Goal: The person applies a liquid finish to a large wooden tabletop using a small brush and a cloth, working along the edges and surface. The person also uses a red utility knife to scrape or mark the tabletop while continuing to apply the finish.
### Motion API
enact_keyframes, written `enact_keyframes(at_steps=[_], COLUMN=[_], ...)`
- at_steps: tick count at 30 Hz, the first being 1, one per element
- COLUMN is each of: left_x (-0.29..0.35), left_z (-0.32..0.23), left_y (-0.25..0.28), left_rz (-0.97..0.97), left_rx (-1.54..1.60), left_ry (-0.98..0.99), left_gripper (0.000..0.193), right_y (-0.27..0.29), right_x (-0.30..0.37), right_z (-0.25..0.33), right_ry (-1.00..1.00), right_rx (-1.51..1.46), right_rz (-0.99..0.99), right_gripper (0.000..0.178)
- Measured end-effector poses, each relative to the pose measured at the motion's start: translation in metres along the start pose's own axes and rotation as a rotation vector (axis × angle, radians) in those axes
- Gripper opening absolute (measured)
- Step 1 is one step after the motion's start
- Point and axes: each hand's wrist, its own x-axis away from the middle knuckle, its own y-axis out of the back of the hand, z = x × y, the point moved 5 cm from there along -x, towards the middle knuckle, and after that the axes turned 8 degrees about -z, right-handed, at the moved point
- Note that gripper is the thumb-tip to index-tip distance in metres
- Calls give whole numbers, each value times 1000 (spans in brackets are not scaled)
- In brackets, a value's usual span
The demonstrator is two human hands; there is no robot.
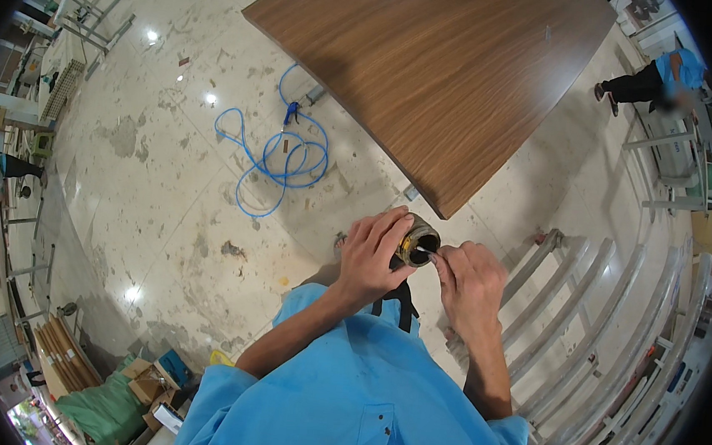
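My left hand (372, 253) is wrapped round a small stained jar (424, 228), its dark open mouth tilted toward my right hand (470, 283). Between the pinched fingers of that right hand is a thin, pale stick-like tool (426, 251), its far end reaching into the jar's mouth. How deep the tool goes, and what the jar holds, is hidden in the dark opening. Just beyond both hands lies the near corner of a large brown wood-grain panel (442, 87).
A coiled blue air hose (285, 163) with a blow gun (292, 113) lies on the stained tile floor, left of the panel. Grey metal rails (599, 325) stand at my right. Cartons (145, 380) and green cloth (107, 408) sit lower left. One person (656, 79) stands far right, another far left.
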Motion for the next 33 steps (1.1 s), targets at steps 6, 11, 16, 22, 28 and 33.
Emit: enact_keyframes(at_steps=[6, 11, 16, 22, 28, 33], left_x=[1, 3, 4, 15, 26, 33], left_z=[-1, 1, 12, 22, 35, 41], left_y=[-3, -5, -9, -9, -2, 2], left_rz=[22, 58, 77, 57, 101, 112], left_rx=[-43, -28, 49, 121, 23, -2], left_ry=[-50, 4, 176, 327, 369, 426], left_gripper=[70, 71, 74, 74, 72, 72], right_y=[1, 2, -10, -48, -97, -115], right_x=[8, 21, 45, 97, 112, 108], right_z=[-3, -14, -38, -100, -135, -144], right_ry=[-58, -217, -298, -713, -795, -727], right_rx=[-7, -68, -211, -253, -244, -226], right_rz=[67, 135, -56, -193, -292, -308], right_gripper=[10, 10, 8, 8, 8, 9])
